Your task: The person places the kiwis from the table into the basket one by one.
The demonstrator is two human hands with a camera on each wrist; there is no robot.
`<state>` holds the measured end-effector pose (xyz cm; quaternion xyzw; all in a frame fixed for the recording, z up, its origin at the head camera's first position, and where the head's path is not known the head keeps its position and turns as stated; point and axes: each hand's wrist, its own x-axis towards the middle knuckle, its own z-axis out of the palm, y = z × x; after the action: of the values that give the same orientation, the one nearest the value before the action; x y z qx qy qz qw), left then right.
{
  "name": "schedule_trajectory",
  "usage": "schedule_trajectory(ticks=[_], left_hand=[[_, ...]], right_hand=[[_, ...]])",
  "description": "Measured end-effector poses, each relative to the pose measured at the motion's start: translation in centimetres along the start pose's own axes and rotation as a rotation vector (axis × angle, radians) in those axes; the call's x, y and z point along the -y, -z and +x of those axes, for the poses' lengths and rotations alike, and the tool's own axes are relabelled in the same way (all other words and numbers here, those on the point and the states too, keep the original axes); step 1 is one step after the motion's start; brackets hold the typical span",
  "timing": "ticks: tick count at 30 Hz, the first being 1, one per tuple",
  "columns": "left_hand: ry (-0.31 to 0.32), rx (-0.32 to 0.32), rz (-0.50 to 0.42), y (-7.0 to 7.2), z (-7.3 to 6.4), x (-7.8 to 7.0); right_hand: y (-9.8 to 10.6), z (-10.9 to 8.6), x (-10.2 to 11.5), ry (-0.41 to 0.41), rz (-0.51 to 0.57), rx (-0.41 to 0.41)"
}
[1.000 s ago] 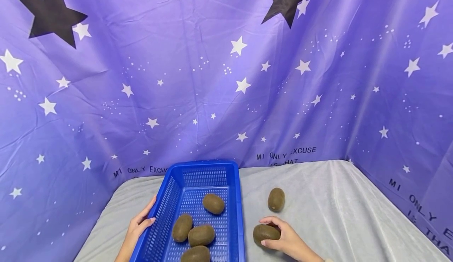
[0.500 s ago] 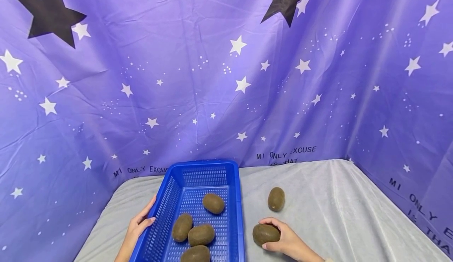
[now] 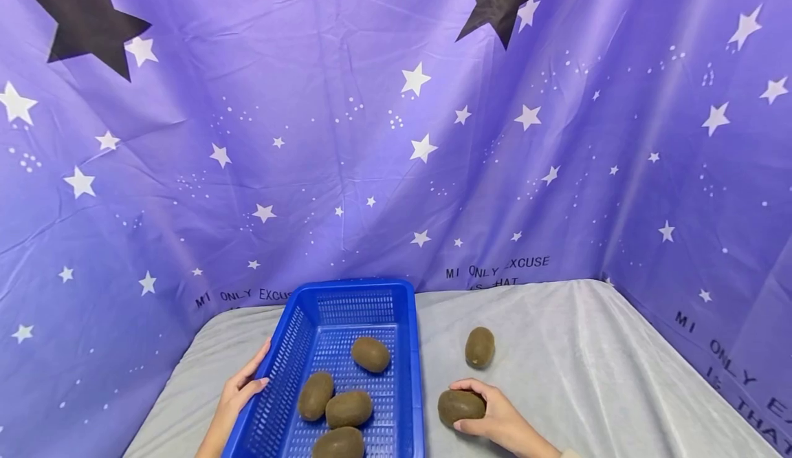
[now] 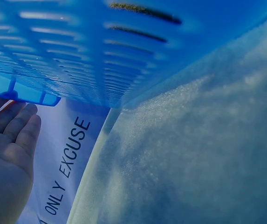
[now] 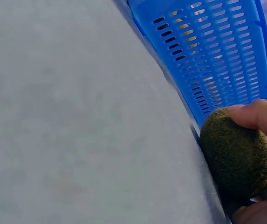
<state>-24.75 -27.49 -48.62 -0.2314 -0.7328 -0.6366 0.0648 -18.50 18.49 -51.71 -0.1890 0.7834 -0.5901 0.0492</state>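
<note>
In the head view, a blue basket [image 3: 418,375] with slotted walls holds several brown kiwis, one kiwi [image 3: 370,355] lying apart from the others. My left hand [image 3: 232,396] grips the basket's left rim, its thumb tip at the rim. The left wrist view shows the fingers [image 4: 27,133] of that hand just below the rim, slightly bent. To the right of the basket, my right hand [image 3: 502,420] holds a kiwi [image 3: 459,408] between thumb and fingers, low over the cloth. The right wrist view shows this kiwi [image 5: 238,151] close up; whether it touches the cloth, I cannot tell.
Another kiwi [image 3: 480,348] lies on the grey cloth [image 3: 588,375] just beyond my right hand. The basket's far end stands near a purple curtain [image 3: 346,135] printed with stars, which hangs behind and along both sides of the table.
Everything in the head view has shifted a few pixels left. Both hands, the basket and the kiwis keep nearly the same places relative to one another.
</note>
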Motion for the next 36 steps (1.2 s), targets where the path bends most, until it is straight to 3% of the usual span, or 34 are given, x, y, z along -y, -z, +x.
schedule_trajectory(ticks=[4, 12, 15, 20, 24, 31, 36], left_hand=[[-0.054, 0.002, 0.072, 0.1, 0.2, 0.0], [-0.037, 0.011, 0.025, 0.1, 0.2, -0.1], [-0.010, 0.004, 0.026, 0.1, 0.0, -0.1], [0.107, -0.018, 0.009, 0.0, -0.3, -0.4], [0.124, -0.035, 0.030, -0.1, -0.2, -0.5], [0.199, -0.029, -0.056, -0.3, -0.2, -0.6], [0.141, -0.025, -0.014, -0.1, -0.1, -0.5]], right_hand=[[0.0, 0.3, 0.4, 0.010, -0.016, -0.017], [0.2, 1.1, 1.5, 0.055, -0.083, -0.080], [0.3, 1.4, 1.9, 0.065, -0.098, -0.103], [0.6, 2.1, 2.8, 0.081, -0.091, -0.130], [0.9, 2.7, 3.8, 0.091, -0.101, -0.155], [1.0, 3.8, 5.8, 0.122, -0.101, -0.188], [0.5, 4.7, 7.1, 0.113, -0.089, -0.192]])
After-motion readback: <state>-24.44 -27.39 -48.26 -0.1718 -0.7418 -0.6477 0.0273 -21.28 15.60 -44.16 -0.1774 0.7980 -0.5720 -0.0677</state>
